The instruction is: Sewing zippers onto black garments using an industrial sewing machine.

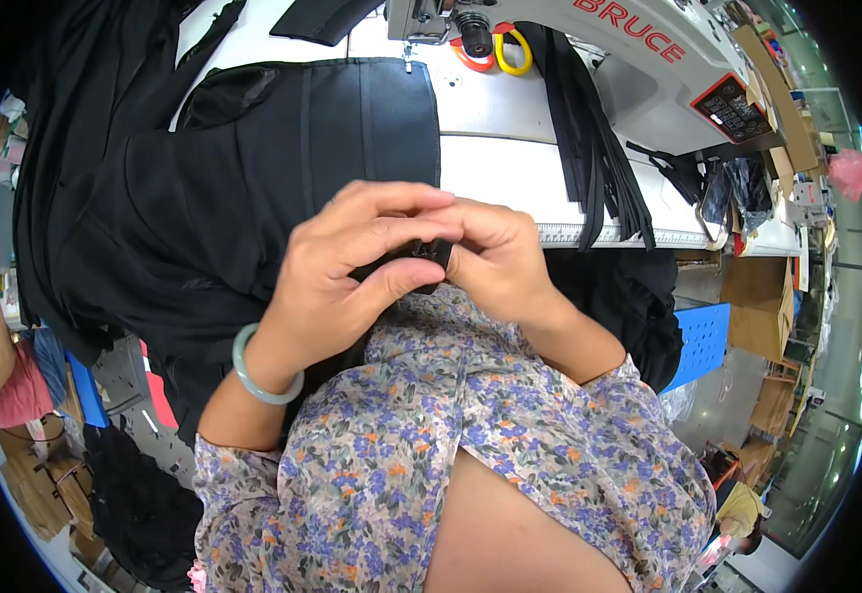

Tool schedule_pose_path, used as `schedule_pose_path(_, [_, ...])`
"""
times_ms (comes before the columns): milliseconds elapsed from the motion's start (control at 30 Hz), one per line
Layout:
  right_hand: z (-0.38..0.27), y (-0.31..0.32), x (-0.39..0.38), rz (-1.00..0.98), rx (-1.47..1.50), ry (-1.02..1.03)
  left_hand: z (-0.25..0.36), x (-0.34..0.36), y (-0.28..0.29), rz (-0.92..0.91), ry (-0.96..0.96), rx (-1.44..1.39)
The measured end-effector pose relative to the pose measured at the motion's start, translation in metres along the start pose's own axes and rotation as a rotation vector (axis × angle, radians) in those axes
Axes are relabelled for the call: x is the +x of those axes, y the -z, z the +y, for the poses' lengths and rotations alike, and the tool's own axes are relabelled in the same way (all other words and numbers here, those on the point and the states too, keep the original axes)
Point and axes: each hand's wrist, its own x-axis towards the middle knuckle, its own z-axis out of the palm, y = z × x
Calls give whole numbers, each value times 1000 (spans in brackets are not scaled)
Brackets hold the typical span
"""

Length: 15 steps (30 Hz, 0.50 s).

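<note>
Together, hands pinch black piece near floral shirt.

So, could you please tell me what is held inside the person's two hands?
Some black material shows between the left hand and right hand; they cover the rest, so its full shape is hidden.

Smooth black cloth and glossy pale-green bangle
</note>
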Motion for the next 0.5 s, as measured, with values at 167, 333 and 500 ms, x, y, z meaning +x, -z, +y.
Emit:
schedule_pose_path(167, [-23, 3, 22, -121, -370, 306, 22, 15, 26, 35, 218, -292])
schedule_pose_path(333, [-9, -2, 48, -209, -665, 761, 17, 56, 83, 275, 219, -628])
schedule_pose_path(500, [28, -12, 24, -384, -885, 815, -32, 109, 176, 648, 55, -411])
